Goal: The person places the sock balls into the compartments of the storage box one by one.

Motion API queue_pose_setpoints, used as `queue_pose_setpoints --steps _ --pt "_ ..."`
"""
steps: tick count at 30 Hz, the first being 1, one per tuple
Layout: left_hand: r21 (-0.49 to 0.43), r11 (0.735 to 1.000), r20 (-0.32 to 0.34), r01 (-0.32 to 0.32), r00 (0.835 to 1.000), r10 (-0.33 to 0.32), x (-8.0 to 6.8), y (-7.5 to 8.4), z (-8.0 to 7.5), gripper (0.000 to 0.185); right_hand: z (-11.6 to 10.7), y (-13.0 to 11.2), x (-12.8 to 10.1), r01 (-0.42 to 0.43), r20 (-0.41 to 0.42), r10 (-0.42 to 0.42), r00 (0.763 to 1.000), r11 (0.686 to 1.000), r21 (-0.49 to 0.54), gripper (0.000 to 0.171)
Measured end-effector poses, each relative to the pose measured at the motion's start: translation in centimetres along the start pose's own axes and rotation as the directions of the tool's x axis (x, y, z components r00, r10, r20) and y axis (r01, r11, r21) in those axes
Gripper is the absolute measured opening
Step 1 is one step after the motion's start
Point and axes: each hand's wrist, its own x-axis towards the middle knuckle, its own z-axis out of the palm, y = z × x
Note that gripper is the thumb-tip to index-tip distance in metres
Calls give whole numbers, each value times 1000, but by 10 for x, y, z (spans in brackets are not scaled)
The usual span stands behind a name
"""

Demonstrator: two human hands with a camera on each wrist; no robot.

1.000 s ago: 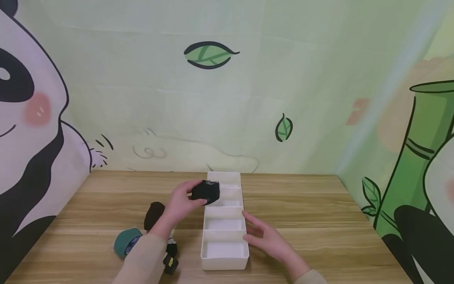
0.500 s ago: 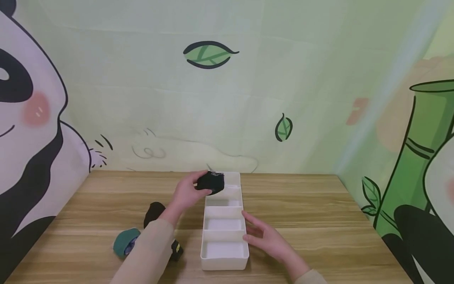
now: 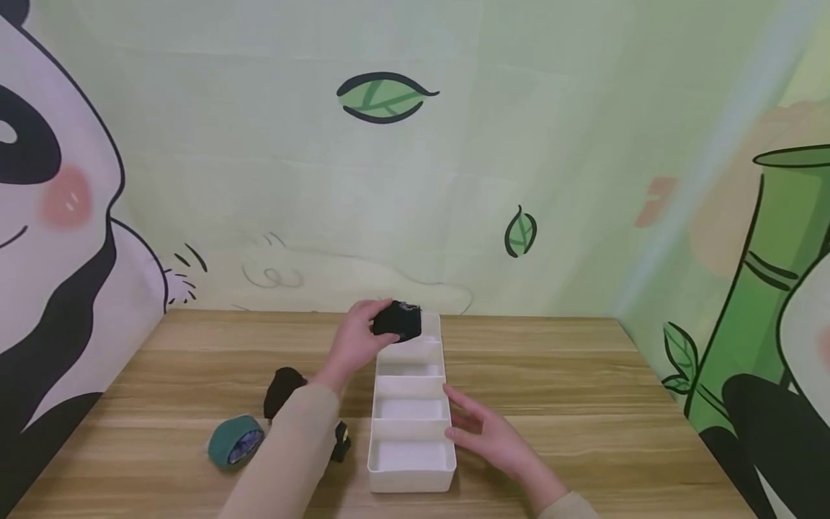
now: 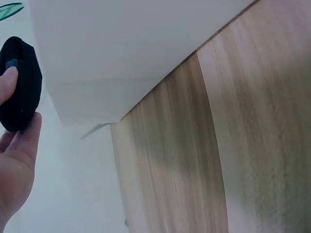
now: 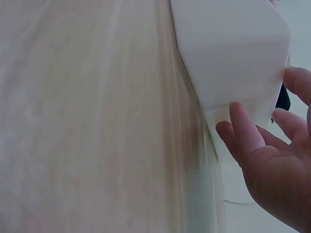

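Note:
My left hand [image 3: 360, 340] grips a black rolled bundle [image 3: 398, 321] and holds it over the far end compartment of a long white divided box [image 3: 411, 477]. The left wrist view shows the same black bundle [image 4: 19, 85] against my fingers [image 4: 20, 141], beside the box's white wall [image 4: 136, 48]. My right hand [image 3: 491, 437] rests with straight fingers against the box's right side near its front. In the right wrist view those fingers [image 5: 245, 133] touch the white box wall [image 5: 228, 53].
On the wooden table [image 3: 583, 404], left of the box, lie another black bundle [image 3: 282, 390], a green rolled bundle [image 3: 235, 441] and a small black item [image 3: 340, 441] partly hidden by my left sleeve. A painted wall stands close behind the table's far edge.
My left hand has carried the black bundle away from me along the box, from above the second-farthest compartment to above the farthest one. The right hand has stayed put.

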Motion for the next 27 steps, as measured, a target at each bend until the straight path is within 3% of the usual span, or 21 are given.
queue_pose_setpoints --steps 14,27 --pt "40 999 -17 -6 1000 7 13 5 6 63 -1 -2 -1 17 15 -17 1000 1000 13 68" --pt "51 999 -14 1 1000 0 14 -13 14 62 -1 -2 -2 6 3 -5 1000 1000 -17 67"
